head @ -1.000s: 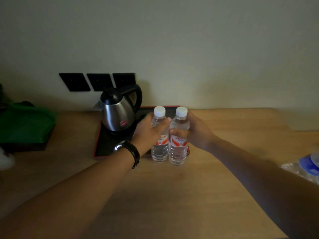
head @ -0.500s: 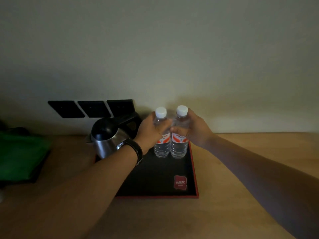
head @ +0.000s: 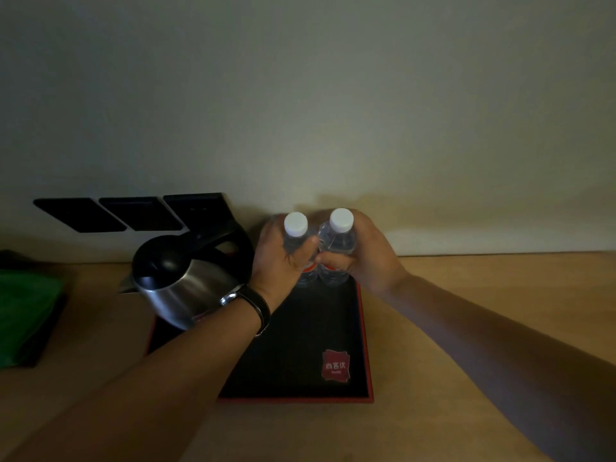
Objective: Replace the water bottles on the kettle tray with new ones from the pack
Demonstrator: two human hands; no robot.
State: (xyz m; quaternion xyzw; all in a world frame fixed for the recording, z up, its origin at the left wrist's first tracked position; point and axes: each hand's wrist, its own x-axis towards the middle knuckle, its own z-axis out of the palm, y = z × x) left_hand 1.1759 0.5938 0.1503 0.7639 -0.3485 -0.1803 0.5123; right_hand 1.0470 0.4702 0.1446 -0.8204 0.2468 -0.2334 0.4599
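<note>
Placement of two clear plastic water bottles with white caps at the far right corner of the black, red-rimmed kettle tray (head: 365, 331). Left hand (head: 278, 258) is wrapped around the left bottle (head: 295, 228); right hand (head: 363, 255) is wrapped around the right bottle (head: 340, 225); the bottles stand upright, touching. Judged step: setting down. Next: loosen both grips and withdraw toward the camera. Stainless steel kettle (head: 181, 281) stands just beside the left wrist; the wall (head: 400, 128) lies close behind, and open tray floor in front.

Glossy steel kettle (head: 186, 295), seemingly matt tray (head: 300, 361), wooden counter (head: 433, 328)
</note>
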